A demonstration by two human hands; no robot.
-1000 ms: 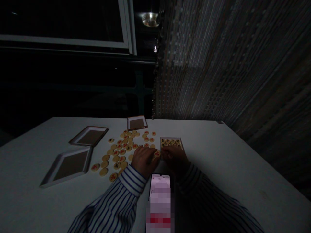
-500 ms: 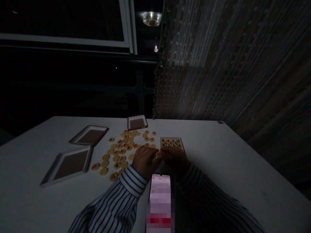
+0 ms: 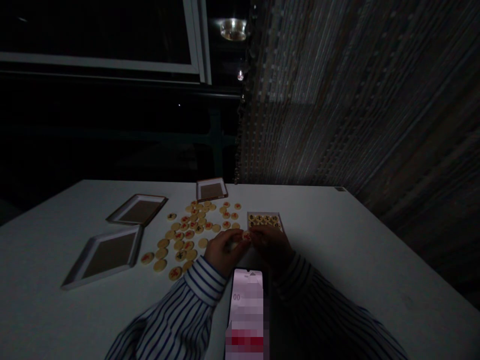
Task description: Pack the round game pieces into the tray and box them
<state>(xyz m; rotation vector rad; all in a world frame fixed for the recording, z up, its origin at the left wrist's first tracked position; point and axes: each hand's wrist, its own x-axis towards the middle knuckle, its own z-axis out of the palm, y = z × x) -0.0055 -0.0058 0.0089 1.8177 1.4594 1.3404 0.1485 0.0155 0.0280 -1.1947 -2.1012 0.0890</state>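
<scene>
Moved twd box (image 3: pixel 264 213): disc (image 3: pixel 246 235), now btwn hands; L hand (image 3: pixel 224 251) pinches it, R hand (image 3: pixel 273 246) touches, grip unclear.

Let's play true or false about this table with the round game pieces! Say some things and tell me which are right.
1. Loose round pieces lie scattered on the table. True.
2. The left hand pinches one marked piece, close to the right hand. True.
3. The small box is empty. False: rows of pieces sit in it.
4. The sleeve is plain red. False: it is striped blue and white.
5. The phone lies at the table's far edge. False: it lies near, between the forearms.
</scene>
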